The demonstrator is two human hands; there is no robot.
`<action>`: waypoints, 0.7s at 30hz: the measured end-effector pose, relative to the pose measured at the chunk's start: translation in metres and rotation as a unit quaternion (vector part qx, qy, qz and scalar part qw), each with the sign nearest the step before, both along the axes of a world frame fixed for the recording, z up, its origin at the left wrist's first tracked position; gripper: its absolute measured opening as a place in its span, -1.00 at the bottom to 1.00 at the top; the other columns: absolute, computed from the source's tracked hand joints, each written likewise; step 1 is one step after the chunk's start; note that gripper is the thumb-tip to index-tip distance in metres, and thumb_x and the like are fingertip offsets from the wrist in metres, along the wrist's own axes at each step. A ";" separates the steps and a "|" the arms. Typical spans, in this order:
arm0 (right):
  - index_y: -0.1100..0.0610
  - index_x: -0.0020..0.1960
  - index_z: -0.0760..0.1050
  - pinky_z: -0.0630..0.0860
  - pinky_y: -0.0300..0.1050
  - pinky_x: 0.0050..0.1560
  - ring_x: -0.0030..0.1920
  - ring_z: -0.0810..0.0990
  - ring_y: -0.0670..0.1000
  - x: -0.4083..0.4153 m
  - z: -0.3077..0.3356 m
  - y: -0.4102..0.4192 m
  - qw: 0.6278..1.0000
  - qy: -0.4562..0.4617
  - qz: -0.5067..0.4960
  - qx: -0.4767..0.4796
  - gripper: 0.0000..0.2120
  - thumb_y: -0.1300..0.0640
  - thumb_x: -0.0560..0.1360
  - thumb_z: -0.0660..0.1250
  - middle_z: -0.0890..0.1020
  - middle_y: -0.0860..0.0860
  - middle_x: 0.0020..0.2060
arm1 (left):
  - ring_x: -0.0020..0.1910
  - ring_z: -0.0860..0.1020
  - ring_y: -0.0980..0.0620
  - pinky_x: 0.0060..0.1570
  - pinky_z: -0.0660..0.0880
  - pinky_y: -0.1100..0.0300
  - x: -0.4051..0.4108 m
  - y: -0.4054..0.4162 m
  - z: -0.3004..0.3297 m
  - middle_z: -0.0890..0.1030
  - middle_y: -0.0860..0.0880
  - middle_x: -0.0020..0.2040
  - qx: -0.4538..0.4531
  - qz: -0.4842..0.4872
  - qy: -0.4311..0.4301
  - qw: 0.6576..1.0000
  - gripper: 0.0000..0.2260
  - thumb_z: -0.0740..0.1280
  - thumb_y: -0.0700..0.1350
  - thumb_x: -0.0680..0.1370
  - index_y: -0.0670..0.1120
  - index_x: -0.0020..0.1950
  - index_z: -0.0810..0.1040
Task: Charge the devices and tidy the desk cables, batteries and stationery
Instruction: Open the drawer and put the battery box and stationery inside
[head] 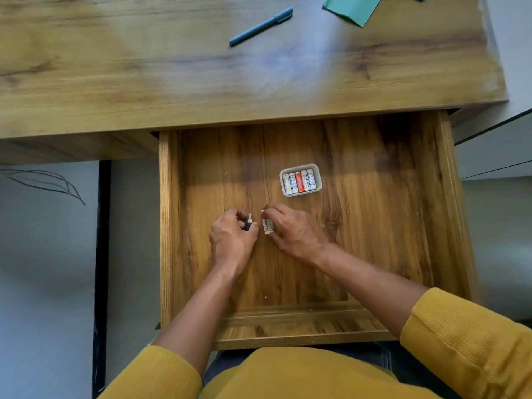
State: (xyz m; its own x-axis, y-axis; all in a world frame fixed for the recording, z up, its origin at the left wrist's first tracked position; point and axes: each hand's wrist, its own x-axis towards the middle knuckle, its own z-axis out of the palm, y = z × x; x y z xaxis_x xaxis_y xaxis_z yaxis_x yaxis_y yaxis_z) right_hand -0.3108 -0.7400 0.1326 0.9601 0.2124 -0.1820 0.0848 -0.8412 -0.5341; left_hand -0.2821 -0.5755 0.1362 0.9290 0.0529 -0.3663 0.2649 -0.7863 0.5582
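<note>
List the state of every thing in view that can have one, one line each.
Drawer: pulled open.
Small tray: upright in the drawer, filled with a row of batteries lying flat.
Left hand: fingers curled round a dark battery.
Right hand: pinches a white battery.
Teal pen: capped, lying on the desk.
Green paper: flat on the desk, partly out of frame.

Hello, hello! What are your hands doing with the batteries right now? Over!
Left hand grips a dark battery. Right hand grips a white battery. Battery tray holds five, in the open drawer. Nothing blocking.
</note>
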 end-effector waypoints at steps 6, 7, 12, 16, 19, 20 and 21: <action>0.10 0.31 0.55 0.71 0.02 -0.01 0.07 0.71 0.12 0.005 0.005 -0.005 1.000 -0.015 0.002 0.010 -0.58 0.10 0.50 0.55 0.57 0.01 0.41 | -0.15 0.62 0.12 -0.19 0.54 0.29 0.007 0.002 0.008 0.63 0.08 -0.16 -0.004 -0.005 -0.023 1.000 -0.84 0.55 0.00 0.54 0.00 0.04 0.64; 0.09 0.28 0.56 0.71 0.01 -0.04 0.05 0.71 0.10 0.007 0.009 -0.006 0.999 -0.029 -0.004 0.014 -0.62 0.08 0.51 0.53 0.58 0.00 0.38 | -0.15 0.62 0.13 -0.18 0.60 0.24 0.011 0.001 0.013 0.63 0.09 -0.17 -0.008 -0.007 -0.036 0.999 -0.85 0.53 -0.01 0.55 0.00 0.05 0.65; 0.09 0.18 0.60 0.68 -0.02 -0.19 -0.06 0.68 0.03 0.037 0.040 -0.013 0.992 -0.110 -0.045 0.042 -0.81 0.07 0.62 0.33 0.67 -0.03 0.14 | -0.12 0.60 0.23 -0.16 0.54 0.42 0.051 -0.011 0.049 0.65 0.10 -0.06 -0.028 -0.047 -0.142 0.988 -0.90 0.46 -0.05 0.62 0.01 0.11 0.67; 0.09 0.19 0.63 0.66 -0.13 -0.24 -0.14 0.68 -0.03 0.080 0.070 -0.027 0.981 -0.161 -0.079 0.067 -0.81 0.11 0.64 0.30 0.68 -0.01 0.08 | -0.09 0.61 0.23 -0.08 0.51 0.41 0.102 -0.030 0.079 0.67 0.08 0.01 -0.054 -0.074 -0.205 0.974 -0.86 0.43 -0.05 0.64 -0.01 0.18 0.67; 0.08 0.20 0.64 0.64 -0.10 -0.22 -0.15 0.69 0.03 0.117 0.085 -0.045 0.974 -0.185 -0.120 0.054 -0.82 0.13 0.62 0.37 0.69 0.00 0.07 | -0.08 0.68 0.10 -0.02 0.62 0.20 0.150 -0.047 0.093 0.72 0.03 0.01 -0.050 -0.075 -0.246 0.965 -0.86 0.43 -0.04 0.64 -0.02 0.17 0.69; 0.08 0.18 0.64 0.61 -0.12 -0.23 -0.17 0.69 0.05 0.130 0.089 -0.052 0.971 -0.192 -0.135 0.049 -0.83 0.14 0.60 0.39 0.70 0.01 0.06 | -0.08 0.69 0.08 0.00 0.65 0.12 0.165 -0.053 0.096 0.73 0.02 0.02 -0.050 -0.078 -0.253 0.963 -0.86 0.43 -0.05 0.64 -0.03 0.17 0.69; 0.09 0.18 0.65 0.55 -0.16 -0.22 -0.18 0.69 0.05 0.144 0.092 -0.059 0.968 -0.198 -0.149 0.043 -0.83 0.15 0.59 0.41 0.71 0.01 0.06 | -0.07 0.69 0.08 0.02 0.67 0.07 0.179 -0.059 0.100 0.73 0.02 0.02 -0.051 -0.080 -0.258 0.961 -0.86 0.42 -0.06 0.64 -0.03 0.18 0.69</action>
State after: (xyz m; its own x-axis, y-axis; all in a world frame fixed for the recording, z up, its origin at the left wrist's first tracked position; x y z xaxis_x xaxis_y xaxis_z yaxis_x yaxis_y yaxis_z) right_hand -0.1671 -0.7991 0.2243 0.9721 -0.0865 0.2180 0.0575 -0.8132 -0.5792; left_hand -0.1029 -0.6345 0.2363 0.9816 -0.1184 0.1498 -0.1884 -0.7284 0.6588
